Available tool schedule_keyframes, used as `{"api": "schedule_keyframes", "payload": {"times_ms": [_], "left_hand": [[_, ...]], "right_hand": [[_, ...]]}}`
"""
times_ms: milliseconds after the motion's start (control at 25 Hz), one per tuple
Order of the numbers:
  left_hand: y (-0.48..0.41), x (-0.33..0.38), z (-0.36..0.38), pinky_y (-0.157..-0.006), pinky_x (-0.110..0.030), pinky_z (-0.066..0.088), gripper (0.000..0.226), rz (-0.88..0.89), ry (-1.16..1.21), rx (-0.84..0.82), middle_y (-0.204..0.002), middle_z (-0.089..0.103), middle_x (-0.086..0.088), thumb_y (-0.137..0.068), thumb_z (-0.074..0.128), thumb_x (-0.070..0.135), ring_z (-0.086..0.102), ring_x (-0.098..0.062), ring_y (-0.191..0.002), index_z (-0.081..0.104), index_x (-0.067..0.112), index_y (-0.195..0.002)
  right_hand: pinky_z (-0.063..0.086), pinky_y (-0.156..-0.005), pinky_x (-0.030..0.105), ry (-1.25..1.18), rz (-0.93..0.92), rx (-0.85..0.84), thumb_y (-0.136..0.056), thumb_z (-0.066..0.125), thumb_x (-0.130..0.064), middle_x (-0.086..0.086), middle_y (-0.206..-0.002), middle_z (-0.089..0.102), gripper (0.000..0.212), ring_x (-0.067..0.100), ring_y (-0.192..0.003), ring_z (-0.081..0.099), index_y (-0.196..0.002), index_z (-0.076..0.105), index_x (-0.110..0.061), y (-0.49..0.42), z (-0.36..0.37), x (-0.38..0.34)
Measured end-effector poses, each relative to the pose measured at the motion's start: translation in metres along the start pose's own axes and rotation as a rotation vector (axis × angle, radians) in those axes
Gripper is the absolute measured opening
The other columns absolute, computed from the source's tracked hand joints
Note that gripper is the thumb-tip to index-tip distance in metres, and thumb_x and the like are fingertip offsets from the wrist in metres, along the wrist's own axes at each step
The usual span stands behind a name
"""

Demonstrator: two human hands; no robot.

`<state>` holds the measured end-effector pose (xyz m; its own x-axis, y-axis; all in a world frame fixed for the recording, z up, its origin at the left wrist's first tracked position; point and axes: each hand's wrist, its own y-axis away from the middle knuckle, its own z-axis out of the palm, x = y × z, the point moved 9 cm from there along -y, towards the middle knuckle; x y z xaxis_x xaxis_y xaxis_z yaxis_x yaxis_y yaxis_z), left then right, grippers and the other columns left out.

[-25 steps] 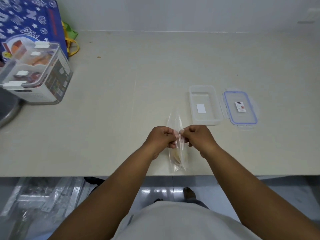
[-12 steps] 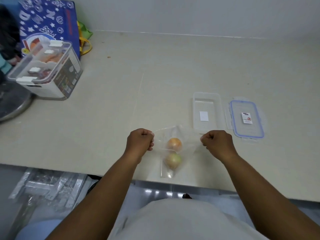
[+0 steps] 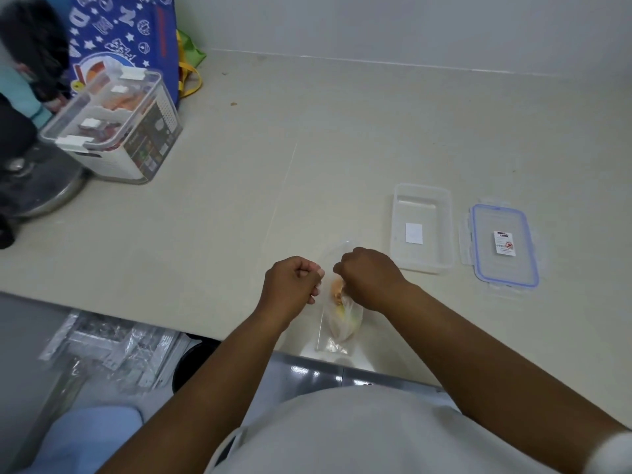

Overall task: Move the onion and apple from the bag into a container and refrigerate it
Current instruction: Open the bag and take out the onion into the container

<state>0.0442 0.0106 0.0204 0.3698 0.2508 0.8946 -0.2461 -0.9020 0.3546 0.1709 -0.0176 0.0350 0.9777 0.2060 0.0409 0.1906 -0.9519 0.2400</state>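
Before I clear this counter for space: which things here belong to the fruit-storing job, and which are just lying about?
Job: clear bag with the onion and apple, held by the left hand and right hand; empty container; blue-rimmed lid.

Lying about: lidded storage bin; blue printed bag; metal pan.

Both bare forearms reach forward from the bottom of the view and converge toward the middle. Left hand [image 3: 293,281] curled into a loose fist, knuckles up, fingertips tucked under and pinched together at its inner side. Right hand [image 3: 370,277] also closed, back of the hand up, wrist bent slightly down, fingers [image 3: 342,266] bunched and pointing toward the left hand. Hands close together, apart by a narrow gap, at about the same height. Right forearm angled more steeply across than the left.
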Motion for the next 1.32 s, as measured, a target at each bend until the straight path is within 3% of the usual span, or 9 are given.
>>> {"api": "schedule_keyframes", "payload": {"times_ms": [160,360,480,680,920,1160,1320], "left_hand": [[0.002,-0.004,-0.002,-0.049,-0.020,0.049,0.006,-0.005,0.007,0.015,-0.057,0.068,0.002,-0.082,0.067,0.016,0.064,-0.010,-0.052,0.070,0.016,-0.076],[0.005,-0.007,-0.002,-0.048,-0.020,0.050,0.006,-0.005,0.019,0.034,-0.057,0.068,0.002,-0.081,0.067,0.014,0.063,-0.010,-0.051,0.070,0.016,-0.075],[0.005,-0.008,0.001,-0.048,-0.020,0.050,0.006,-0.016,0.026,0.030,-0.057,0.067,0.002,-0.081,0.068,0.014,0.062,-0.009,-0.051,0.070,0.015,-0.076],[0.005,-0.006,0.006,-0.048,-0.020,0.050,0.006,-0.021,0.029,0.018,-0.056,0.068,0.001,-0.081,0.068,0.016,0.062,-0.009,-0.050,0.069,0.016,-0.075],[0.003,-0.004,0.016,-0.049,-0.023,0.051,0.007,-0.007,0.006,0.000,-0.056,0.068,0.002,-0.081,0.069,0.016,0.063,-0.010,-0.052,0.069,0.017,-0.074],[0.003,-0.006,0.015,-0.048,-0.022,0.050,0.007,-0.026,0.014,0.019,-0.055,0.067,0.001,-0.081,0.069,0.016,0.062,-0.010,-0.050,0.069,0.015,-0.074],[0.001,-0.006,0.012,-0.047,-0.022,0.050,0.006,-0.030,0.041,0.039,-0.056,0.066,0.001,-0.082,0.068,0.014,0.061,-0.010,-0.050,0.069,0.013,-0.076]], "right_hand": [[0.048,-0.061,0.035,-0.013,-0.203,0.013,-0.082,0.052,-0.007,0.006,-0.087,0.063,0.021,0.026,-0.089,0.056,-0.096,0.066,-0.011,-0.002,0.000,-0.025],[0.040,-0.058,0.029,-0.001,0.038,-0.160,-0.080,0.061,-0.031,0.003,-0.086,0.065,0.018,0.024,-0.069,0.055,-0.088,0.067,-0.015,-0.006,0.021,0.005],[0.039,-0.060,0.029,-0.115,0.056,-0.176,-0.078,0.063,-0.041,0.001,-0.090,0.064,0.025,0.024,-0.078,0.059,-0.094,0.064,-0.022,-0.005,0.029,0.011],[0.053,-0.069,0.035,-0.286,0.051,-0.120,-0.075,0.063,-0.032,0.003,-0.089,0.061,0.023,0.026,-0.084,0.060,-0.094,0.065,-0.020,0.001,0.030,0.017],[0.050,-0.075,0.036,-0.314,0.074,-0.194,-0.081,0.055,-0.031,0.005,-0.097,0.061,0.020,0.027,-0.094,0.060,-0.099,0.062,-0.024,0.003,0.043,0.018],[0.049,-0.082,0.032,-0.570,0.044,-0.009,-0.070,0.068,-0.028,0.000,-0.106,0.063,0.049,0.018,-0.102,0.056,-0.118,0.061,-0.032,0.025,0.009,0.027],[0.053,-0.076,0.017,-1.029,0.093,0.488,-0.064,0.078,-0.020,-0.008,-0.114,0.065,0.052,0.006,-0.098,0.063,-0.114,0.066,-0.031,0.072,-0.041,0.076]]}}
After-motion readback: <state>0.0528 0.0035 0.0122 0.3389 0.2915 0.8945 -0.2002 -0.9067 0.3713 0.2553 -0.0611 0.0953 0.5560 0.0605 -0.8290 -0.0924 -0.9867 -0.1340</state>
